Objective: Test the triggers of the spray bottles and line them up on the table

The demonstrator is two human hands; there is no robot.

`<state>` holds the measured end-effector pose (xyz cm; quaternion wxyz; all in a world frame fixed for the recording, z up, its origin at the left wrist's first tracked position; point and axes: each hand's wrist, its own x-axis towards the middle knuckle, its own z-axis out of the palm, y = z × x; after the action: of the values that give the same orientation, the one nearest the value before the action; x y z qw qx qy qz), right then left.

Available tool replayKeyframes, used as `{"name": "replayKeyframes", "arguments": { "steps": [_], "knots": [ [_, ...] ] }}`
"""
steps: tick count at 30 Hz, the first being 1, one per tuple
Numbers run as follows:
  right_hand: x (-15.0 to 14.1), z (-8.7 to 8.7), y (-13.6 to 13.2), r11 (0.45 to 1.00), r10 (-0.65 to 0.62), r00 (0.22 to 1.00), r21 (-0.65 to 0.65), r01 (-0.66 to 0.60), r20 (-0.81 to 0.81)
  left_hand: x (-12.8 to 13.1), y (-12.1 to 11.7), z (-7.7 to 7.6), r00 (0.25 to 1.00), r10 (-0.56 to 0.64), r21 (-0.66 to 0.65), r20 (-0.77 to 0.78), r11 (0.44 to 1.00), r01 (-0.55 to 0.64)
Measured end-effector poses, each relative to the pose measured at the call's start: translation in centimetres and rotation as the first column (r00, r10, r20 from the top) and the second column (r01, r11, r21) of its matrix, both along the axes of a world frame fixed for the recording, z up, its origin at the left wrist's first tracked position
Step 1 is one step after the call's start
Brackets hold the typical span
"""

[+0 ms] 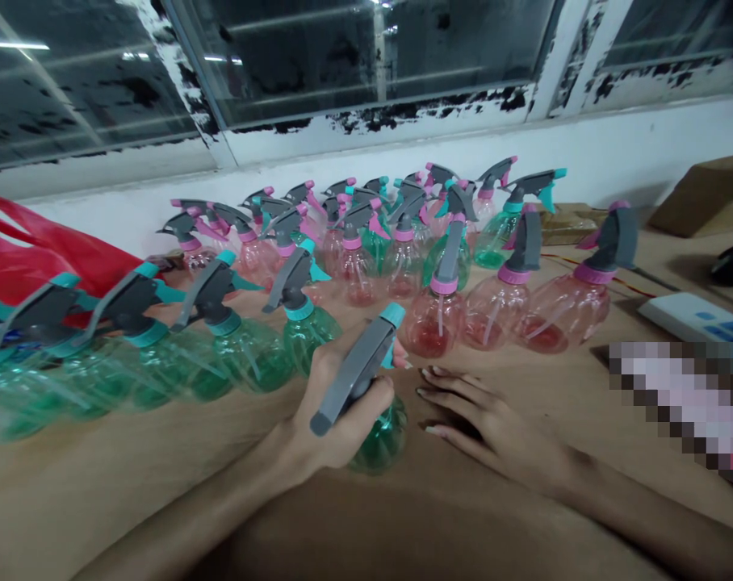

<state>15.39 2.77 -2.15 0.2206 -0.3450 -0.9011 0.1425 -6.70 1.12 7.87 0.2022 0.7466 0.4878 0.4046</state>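
Head view: left hand (348, 432) closed round the neck of a green spray bottle (382, 444), thumb on the near side, grey trigger head (360, 359) standing above the grip with its teal nozzle pointing away from the person. Bottle sits low over the tabletop (221, 476), between a row of green bottles (254, 351) on the left and three pink bottles (436, 323) on the right. Whether its base touches the surface: cannot tell, fingers and blur hide too much.

Right hand (493, 424) palm down, fingers loosely spread and reaching toward the held bottle, not touching it; no object seen in it. Contact with the tabletop unclear.

Surroundings: mixed pink and teal-headed bottles (358, 274) stand behind, near the wall; red bag (52, 258) far left, cardboard box (711, 194) far right.

Handling notes (judgement): a neck grip seems sound, provided the fingers stay off the trigger. Keep the body upright, since the top-heavy head could tip it. Neighbouring heads stick out, so leave them clearance. The free hand could steady the smooth, rounded body low down, without squeezing.
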Motion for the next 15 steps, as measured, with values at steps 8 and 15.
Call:
{"name": "replayKeyframes", "arguments": {
  "steps": [8, 15],
  "knots": [
    [0.02, -0.18, 0.14, 1.0, 0.023, 0.999, 0.013, -0.024, 0.029, 0.9, 0.19, 0.18, 0.996, 0.028, 0.034, 0.082, 0.999, -0.031],
    [0.06, 0.06, 0.34, 0.999, 0.034, 0.999, 0.013, -0.033, -0.011, 0.97, 0.1, -0.24, 0.994, 0.107, 0.039, 0.026, 0.993, -0.108]
  ]
}}
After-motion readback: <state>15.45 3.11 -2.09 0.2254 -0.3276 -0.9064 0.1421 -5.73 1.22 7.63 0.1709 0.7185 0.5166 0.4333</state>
